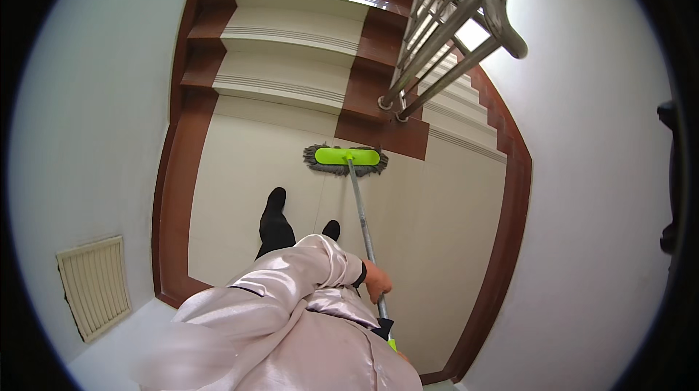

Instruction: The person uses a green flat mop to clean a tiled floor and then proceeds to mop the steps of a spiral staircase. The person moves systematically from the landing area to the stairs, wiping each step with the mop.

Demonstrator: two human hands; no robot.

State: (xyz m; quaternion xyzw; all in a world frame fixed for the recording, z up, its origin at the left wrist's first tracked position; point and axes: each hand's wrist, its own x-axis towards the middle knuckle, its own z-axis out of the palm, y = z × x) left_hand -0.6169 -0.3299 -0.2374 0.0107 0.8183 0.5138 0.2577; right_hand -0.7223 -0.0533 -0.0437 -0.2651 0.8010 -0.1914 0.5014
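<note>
A dust mop [324, 157] with a lime-green plate and grey fringe lies flat on the pale tiled landing, just short of the bottom stair. Its metal handle [360, 208] slopes back toward my body. My left hand [378, 282] reaches across from a shiny pale-pink sleeve with a black cuff and is wrapped around the handle. Lower down, at the handle's green grip [392, 344], a sliver of my right hand [403, 357] shows against the handle's upper end; clothing hides most of it. My feet in black footwear [276, 202] stand left of the handle.
Pale stairs [289, 63] with dark red borders rise ahead. A second flight [458, 110] lies to the right, past a metal railing [453, 36] that juts over the landing. White walls flank both sides; a slatted vent [95, 288] is set in the left one.
</note>
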